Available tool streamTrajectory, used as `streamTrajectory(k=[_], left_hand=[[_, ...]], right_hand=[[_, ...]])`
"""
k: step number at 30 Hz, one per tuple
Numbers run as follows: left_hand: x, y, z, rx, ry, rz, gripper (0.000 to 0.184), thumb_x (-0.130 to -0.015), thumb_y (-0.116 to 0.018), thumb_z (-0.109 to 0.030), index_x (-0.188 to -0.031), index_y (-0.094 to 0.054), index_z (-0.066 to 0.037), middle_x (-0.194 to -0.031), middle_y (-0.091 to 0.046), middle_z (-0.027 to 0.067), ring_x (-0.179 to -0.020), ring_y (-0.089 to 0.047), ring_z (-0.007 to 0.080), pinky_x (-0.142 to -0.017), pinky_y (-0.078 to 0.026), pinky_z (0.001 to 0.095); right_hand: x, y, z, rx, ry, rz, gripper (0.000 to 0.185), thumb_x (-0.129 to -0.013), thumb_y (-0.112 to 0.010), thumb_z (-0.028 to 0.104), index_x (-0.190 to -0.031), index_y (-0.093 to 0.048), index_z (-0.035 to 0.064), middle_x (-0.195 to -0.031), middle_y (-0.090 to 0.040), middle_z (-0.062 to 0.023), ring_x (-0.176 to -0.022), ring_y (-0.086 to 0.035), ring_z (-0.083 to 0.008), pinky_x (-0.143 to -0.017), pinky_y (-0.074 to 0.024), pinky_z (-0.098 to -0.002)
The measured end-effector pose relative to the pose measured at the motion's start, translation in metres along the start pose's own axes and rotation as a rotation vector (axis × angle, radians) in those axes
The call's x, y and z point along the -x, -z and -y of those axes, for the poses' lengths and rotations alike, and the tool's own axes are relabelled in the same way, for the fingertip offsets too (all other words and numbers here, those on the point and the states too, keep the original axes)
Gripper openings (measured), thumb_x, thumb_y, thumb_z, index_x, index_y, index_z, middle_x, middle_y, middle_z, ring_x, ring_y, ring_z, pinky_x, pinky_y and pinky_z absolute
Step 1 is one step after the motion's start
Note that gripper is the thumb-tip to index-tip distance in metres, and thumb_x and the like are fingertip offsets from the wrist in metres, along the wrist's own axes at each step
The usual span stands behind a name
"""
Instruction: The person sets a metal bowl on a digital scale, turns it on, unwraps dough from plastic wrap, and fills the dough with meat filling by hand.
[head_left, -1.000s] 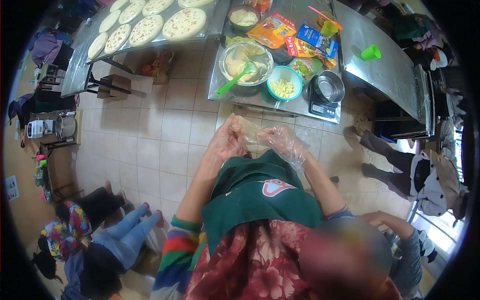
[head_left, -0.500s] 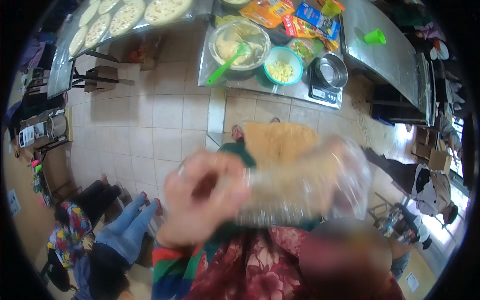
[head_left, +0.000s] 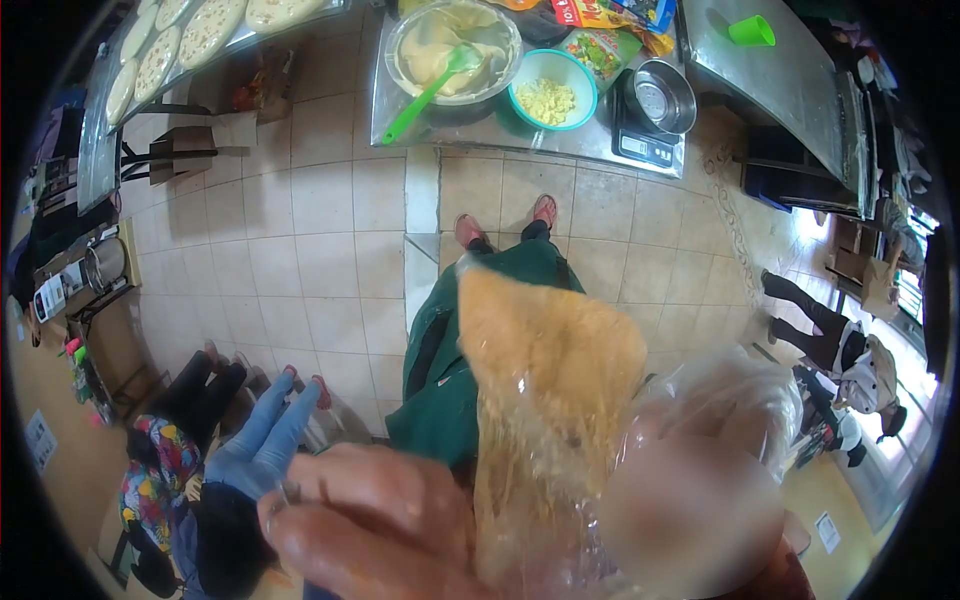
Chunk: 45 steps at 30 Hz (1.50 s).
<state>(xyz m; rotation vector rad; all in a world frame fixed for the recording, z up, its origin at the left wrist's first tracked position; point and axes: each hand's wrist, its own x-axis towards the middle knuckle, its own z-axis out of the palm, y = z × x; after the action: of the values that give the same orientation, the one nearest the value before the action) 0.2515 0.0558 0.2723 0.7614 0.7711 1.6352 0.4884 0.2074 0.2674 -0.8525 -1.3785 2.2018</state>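
Observation:
A clear plastic bag (head_left: 548,350) with an orange-brown filling hangs before my chest, its filled part towards the feet and its crinkled clear part nearer to me. My left hand (head_left: 375,515) is closed, fingers curled in, at the near left side of the bag; its grip point is partly hidden. My right hand (head_left: 705,410) is wrapped in thin clear plastic at the bag's right side. Blur covers much of it, so its fingers cannot be made out.
Ahead, a metal table (head_left: 440,150) holds a bowl of cream-coloured mixture (head_left: 425,55) with a green spatula (head_left: 430,95), a turquoise bowl (head_left: 592,100) of pale crumbs, and a metal pan (head_left: 660,95) on a scale (head_left: 640,148). Flatbreads (head_left: 212,32) lie at far left. Other people are around.
My left hand has come down and nearer to me. The bag has swung from lying across to hanging lengthwise. My right hand has moved nearer to me, and the view has tilted down.

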Motion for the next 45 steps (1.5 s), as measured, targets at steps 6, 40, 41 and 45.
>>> streamTrajectory(k=[6, 40, 41, 45], left_hand=[[-0.043, -0.003, 0.045, -0.340, -0.017, -0.430, 0.013, -0.089, -0.051, -0.006, -0.100, -0.047, -0.001, -0.077, -0.055, 0.0061, -0.060, -0.052, 0.0094, -0.049, -0.042, 0.0216], [0.007, 0.003, 0.136, 0.871, 0.542, 0.208, 0.080, -0.086, -0.021, -0.067, -0.120, -0.043, 0.001, -0.117, -0.049, 0.0217, -0.114, -0.047, 0.0311, -0.097, -0.035, 0.0452], [0.007, -0.002, 0.139, 0.975, 0.482, 0.250, 0.082, -0.085, -0.019, -0.068, -0.120, -0.045, 0.001, -0.117, -0.049, 0.0224, -0.114, -0.047, 0.0313, -0.097, -0.035, 0.0452], [0.007, -0.002, 0.153, 1.075, 0.414, 0.285, 0.090, -0.078, -0.016, -0.077, -0.124, -0.043, -0.004, -0.123, -0.047, 0.0185, -0.115, -0.047, 0.0281, -0.098, -0.036, 0.0422]], right_hand=[[-0.037, -0.032, 0.002, 0.192, -0.084, 0.042, 0.021, -0.087, -0.056, 0.020, -0.096, -0.062, 0.0015, -0.088, -0.059, -0.0026, -0.079, -0.057, -0.0125, -0.068, -0.0433, -0.0282], [0.053, 0.005, -0.034, -0.198, 0.112, -0.266, 0.028, -0.088, -0.055, 0.017, -0.111, -0.054, 0.0011, -0.099, -0.058, -0.0068, -0.088, -0.056, -0.0151, -0.075, -0.0487, -0.0282], [0.051, 0.006, -0.035, -0.193, 0.114, -0.274, 0.028, -0.088, -0.055, 0.017, -0.111, -0.054, 0.0011, -0.099, -0.058, -0.0069, -0.088, -0.056, -0.0150, -0.074, -0.0485, -0.0281], [0.037, 0.008, -0.041, -0.192, 0.107, -0.332, 0.028, -0.088, -0.054, 0.018, -0.110, -0.055, 0.0009, -0.098, -0.059, -0.0071, -0.086, -0.056, -0.0147, -0.073, -0.0481, -0.0276]])
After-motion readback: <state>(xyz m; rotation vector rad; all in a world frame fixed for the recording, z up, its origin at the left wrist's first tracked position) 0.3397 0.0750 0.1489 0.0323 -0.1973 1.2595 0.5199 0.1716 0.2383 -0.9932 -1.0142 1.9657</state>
